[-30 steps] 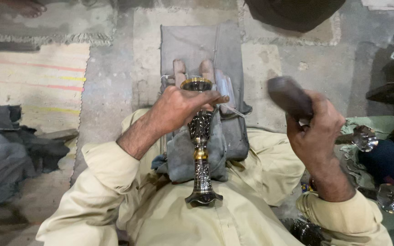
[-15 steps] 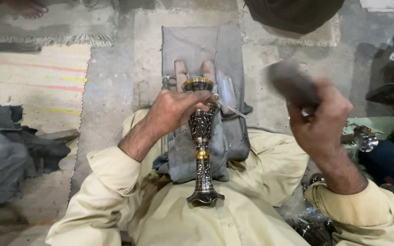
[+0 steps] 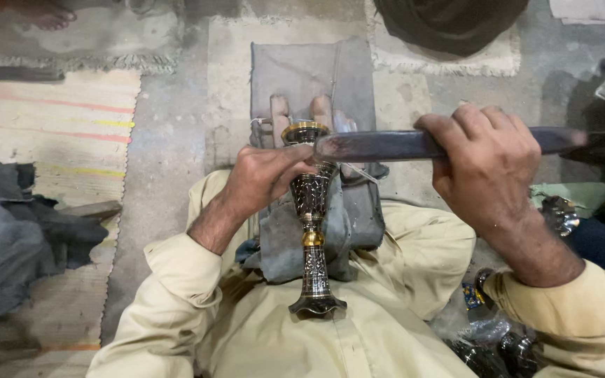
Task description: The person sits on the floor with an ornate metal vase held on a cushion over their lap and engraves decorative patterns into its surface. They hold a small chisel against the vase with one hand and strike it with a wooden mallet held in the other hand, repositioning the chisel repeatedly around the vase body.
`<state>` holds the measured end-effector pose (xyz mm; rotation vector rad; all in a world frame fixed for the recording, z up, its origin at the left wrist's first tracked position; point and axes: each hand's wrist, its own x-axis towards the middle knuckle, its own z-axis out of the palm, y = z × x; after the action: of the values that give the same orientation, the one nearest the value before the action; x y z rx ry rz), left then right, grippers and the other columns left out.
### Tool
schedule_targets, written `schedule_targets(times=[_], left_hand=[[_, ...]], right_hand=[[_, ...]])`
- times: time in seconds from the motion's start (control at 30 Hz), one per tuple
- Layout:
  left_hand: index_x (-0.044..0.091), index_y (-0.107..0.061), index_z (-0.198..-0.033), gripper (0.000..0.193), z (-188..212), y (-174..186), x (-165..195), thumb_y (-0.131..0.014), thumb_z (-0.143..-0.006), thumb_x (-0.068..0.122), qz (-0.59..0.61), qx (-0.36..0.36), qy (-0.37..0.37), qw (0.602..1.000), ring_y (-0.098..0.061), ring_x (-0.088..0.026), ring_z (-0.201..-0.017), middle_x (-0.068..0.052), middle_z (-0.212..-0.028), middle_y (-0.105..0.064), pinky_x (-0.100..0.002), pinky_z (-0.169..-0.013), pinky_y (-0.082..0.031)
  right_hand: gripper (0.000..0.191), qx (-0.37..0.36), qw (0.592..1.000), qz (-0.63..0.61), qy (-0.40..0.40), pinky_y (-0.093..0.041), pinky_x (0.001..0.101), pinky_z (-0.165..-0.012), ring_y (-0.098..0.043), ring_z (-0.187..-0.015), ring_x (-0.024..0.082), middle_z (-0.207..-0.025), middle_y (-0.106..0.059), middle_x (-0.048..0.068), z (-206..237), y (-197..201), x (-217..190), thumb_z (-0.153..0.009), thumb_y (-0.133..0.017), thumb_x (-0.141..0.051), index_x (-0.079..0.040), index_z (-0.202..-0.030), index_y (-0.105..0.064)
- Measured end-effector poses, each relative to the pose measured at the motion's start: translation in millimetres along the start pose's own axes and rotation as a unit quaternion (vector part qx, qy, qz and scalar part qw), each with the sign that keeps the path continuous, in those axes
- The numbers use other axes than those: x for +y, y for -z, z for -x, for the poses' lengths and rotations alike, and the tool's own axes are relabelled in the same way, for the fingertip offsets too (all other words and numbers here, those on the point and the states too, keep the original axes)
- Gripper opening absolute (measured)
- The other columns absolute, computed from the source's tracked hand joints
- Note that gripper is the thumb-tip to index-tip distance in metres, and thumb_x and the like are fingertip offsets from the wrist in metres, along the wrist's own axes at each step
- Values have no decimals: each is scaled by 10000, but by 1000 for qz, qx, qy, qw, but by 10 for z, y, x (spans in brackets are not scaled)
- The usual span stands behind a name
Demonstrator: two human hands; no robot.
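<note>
An ornate dark metal goblet (image 3: 311, 231) with gold bands stands upright in my lap, foot near my chest. My left hand (image 3: 264, 178) grips its cup just under the gold rim. My right hand (image 3: 488, 164) is closed around a long dark wooden stick (image 3: 386, 145), held level with its left end over the goblet's rim. A grey cloth (image 3: 348, 217) lies under the goblet over my legs, and toes show beyond the rim.
A dark pile of cloth (image 3: 15, 238) lies at the left on a striped mat (image 3: 57, 119). Shiny metal pieces (image 3: 558, 213) sit at the right, more (image 3: 498, 343) by my right elbow. A dark round object (image 3: 449, 21) is at the top.
My right hand has swung the stick down from a raised position at the right to lie level across the goblet's rim. The left hand kept its grip on the goblet.
</note>
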<state>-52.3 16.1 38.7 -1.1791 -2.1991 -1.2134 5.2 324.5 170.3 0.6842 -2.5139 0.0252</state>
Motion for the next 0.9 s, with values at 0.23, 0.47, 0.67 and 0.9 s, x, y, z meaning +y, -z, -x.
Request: schedule_targets(times=[0.23, 0.47, 0.67, 0.9], left_hand=[[77, -627, -1286, 398, 96, -9, -9, -775, -926, -4, -10, 36, 1, 999, -785, -192, -827, -56, -966, -792, -315, -676, -635], [62, -640, -1297, 415, 144, -10, -4, -726, -911, -62, -2, 61, 17, 998, -787, -191, -793, -40, -954, -794, -322, -686, -634], [72, -642, -1271, 391, 207, -40, -3, -756, -914, -38, -7, 97, 23, 995, -791, -221, -846, -73, -1016, -784, -329, -721, -642], [86, -661, -1241, 408, 347, -125, -95, -715, -865, -64, -27, 107, 40, 993, -782, -212, -828, -89, -1009, -792, -335, -718, -641]], right_hand=[[276, 3, 998, 50, 48, -477, 400, -674, -643, -766, 281, -853, -643, 94, -197, 50, -54, -853, -773, -34, -102, -1110, -697], [205, -34, 992, 104, 69, -469, 406, -751, -639, -830, 256, -878, -616, 51, -324, 83, -145, -981, -773, -78, -170, -1157, -721], [137, -7, 993, 81, 86, -461, 395, -664, -634, -762, 257, -828, -620, 60, -500, 185, -257, -880, -750, -65, -119, -1003, -724], [168, -18, 997, -4, 75, -486, 391, -766, -640, -850, 263, -905, -620, 57, -619, 197, -259, -940, -735, -90, -92, -1101, -688]])
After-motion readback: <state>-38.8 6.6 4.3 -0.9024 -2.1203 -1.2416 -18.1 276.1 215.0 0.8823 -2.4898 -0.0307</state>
